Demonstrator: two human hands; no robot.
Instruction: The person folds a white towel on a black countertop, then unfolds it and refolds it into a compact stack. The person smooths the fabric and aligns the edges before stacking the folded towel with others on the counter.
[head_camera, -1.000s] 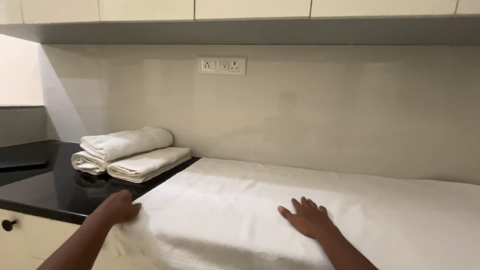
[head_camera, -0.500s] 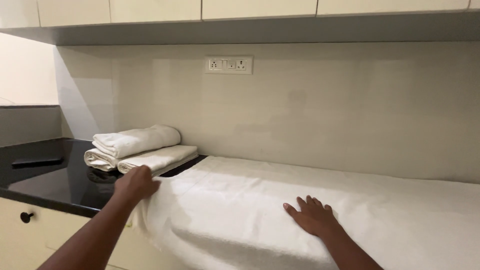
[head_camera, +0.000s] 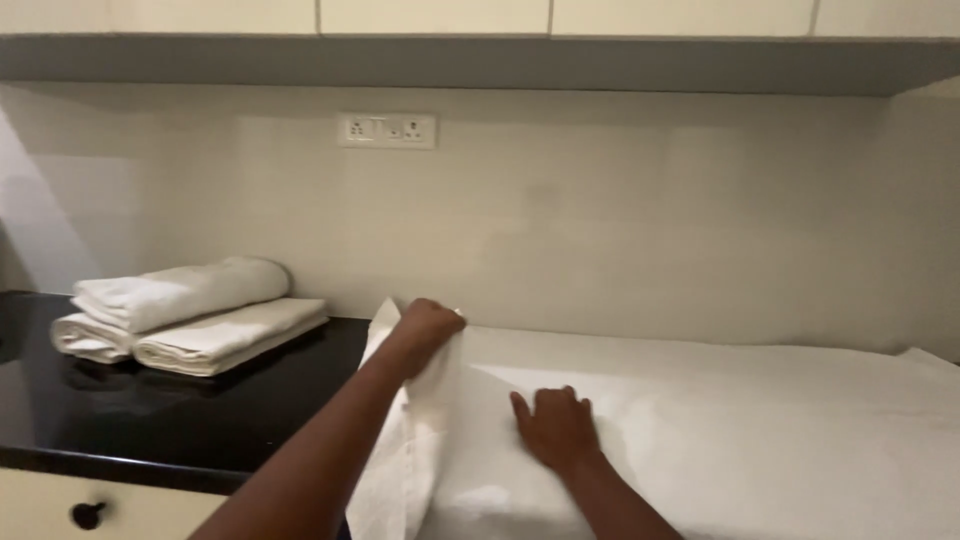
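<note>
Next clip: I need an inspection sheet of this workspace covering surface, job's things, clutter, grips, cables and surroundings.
Surface: black counter, glossy.
Job's things: white towel spread across the counter, left edge lifted.
Clutter: folded towels stacked at left.
Grips: left hand shut on the towel's lifted edge; right hand flat, open, pressing the towel.
Cables: nothing seen.
Surroundings: wall socket, upper cupboards, drawer knob below the counter.
</note>
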